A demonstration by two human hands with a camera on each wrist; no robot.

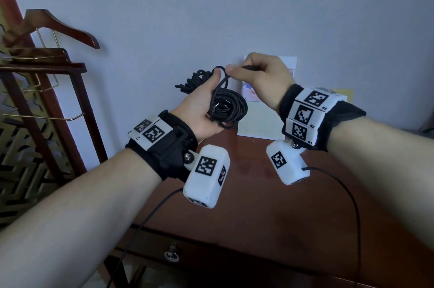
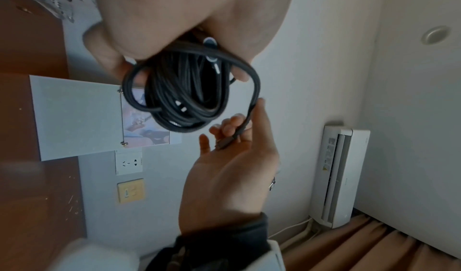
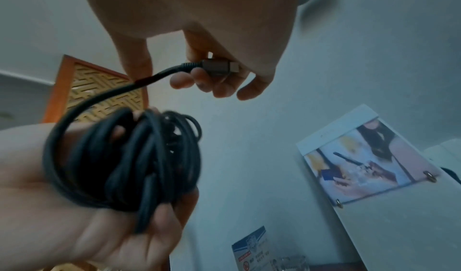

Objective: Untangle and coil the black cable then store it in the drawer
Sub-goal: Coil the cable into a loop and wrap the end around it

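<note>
The black cable (image 1: 229, 105) is wound into a coil of several loops, held up in the air above the wooden table (image 1: 258, 205). My left hand (image 1: 202, 104) grips the coil (image 2: 189, 97) with fingers curled round the bundle (image 3: 124, 162). My right hand (image 1: 256, 73) pinches the cable's free end by its plug (image 3: 219, 67), just right of the coil, with a short loose stretch arching between the two hands (image 2: 249, 115). The drawer (image 1: 187, 252) with its ring pull (image 1: 172, 255) sits shut in the table's front, below my arms.
A white calendar stand (image 1: 258, 123) leans on the wall at the table's back. A wooden valet rack with a hanger (image 1: 58, 29) stands to the left. Thin black wires (image 1: 347, 193) trail from the wrist cameras over the table. A wall socket (image 2: 128, 162) is behind the table.
</note>
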